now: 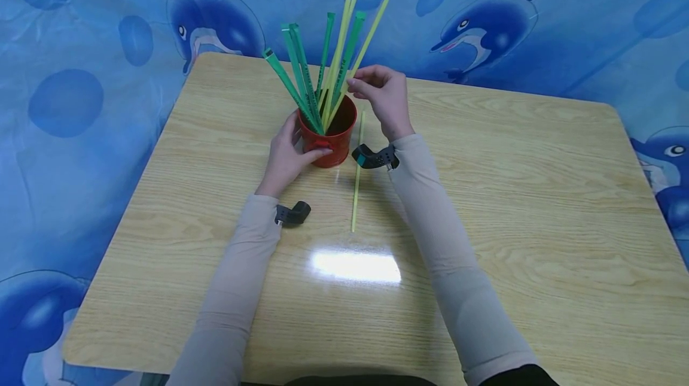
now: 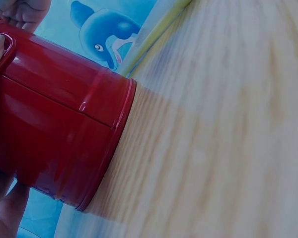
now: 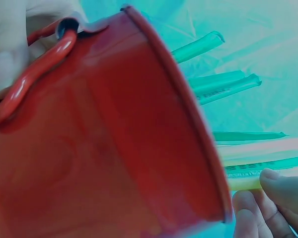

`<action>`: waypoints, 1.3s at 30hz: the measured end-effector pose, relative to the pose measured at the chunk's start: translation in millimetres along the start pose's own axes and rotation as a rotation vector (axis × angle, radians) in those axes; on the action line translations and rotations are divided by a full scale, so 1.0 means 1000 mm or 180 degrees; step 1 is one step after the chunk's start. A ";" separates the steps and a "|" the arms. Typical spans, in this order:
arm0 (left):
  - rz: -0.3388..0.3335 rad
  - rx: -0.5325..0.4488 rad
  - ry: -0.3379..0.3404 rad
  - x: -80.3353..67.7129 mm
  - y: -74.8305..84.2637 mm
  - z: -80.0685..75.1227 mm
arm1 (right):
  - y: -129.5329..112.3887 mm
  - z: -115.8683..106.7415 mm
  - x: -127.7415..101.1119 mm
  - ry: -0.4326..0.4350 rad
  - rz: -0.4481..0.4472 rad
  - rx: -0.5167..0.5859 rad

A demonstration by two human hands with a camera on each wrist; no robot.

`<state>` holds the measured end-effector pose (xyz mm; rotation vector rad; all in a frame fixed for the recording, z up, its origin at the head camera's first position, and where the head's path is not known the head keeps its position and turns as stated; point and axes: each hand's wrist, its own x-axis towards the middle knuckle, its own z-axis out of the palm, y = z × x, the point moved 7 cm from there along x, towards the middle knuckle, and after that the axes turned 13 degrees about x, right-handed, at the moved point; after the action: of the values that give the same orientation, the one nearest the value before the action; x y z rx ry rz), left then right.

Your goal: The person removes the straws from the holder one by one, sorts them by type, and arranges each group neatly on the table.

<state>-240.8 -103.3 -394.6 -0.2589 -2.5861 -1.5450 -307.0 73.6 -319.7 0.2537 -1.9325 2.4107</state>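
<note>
The desk carries my red bucket near its far middle, upright. My left hand wraps its side, thumb at the handle, likely steadying it. My right hand pinches a yellow straw among the standing straws. One loose straw lies beside the bucket.
</note>
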 end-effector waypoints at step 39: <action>-0.0098 -0.0015 0.0015 -0.003 0.003 -0.014 | -0.068 -0.026 -0.017 0.0259 -0.0782 0.0447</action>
<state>-237.1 -114.2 -386.2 -0.2164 -2.5953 -1.5600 -283.7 115.6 -262.3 0.3685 -1.5968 2.3563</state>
